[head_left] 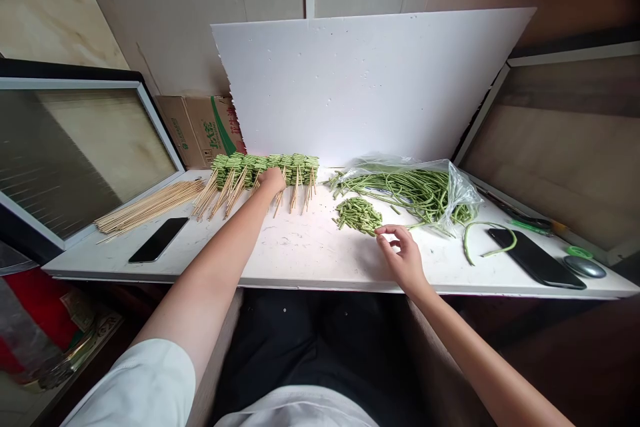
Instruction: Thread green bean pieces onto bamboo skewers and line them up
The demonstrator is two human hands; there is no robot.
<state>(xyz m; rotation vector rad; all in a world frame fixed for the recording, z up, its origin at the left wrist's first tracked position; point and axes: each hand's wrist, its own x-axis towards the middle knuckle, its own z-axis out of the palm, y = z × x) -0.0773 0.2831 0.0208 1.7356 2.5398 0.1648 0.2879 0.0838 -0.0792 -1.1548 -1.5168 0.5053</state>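
My left hand [273,179] is closed at the front of the stacked green bean skewers [233,163], among their bare wooden ends. It appears to grip one bean skewer, though the fingers are mostly hidden behind the back of the hand. Cut bean pieces lie threaded side by side on the sticks, which point toward me. At the front right edge of a small heap of cut green bean pieces [358,215], my right hand [401,255] has thumb and forefinger pinched together. Whatever lies between those tips is too small to make out.
Left of the stack lie loose bamboo skewers [150,207] and a phone [159,240]. A clear plastic bag [457,190] holds long beans [415,187]. A single bean [467,243] touches another dark phone [535,260] at right. A white foam board [370,87] stands behind.
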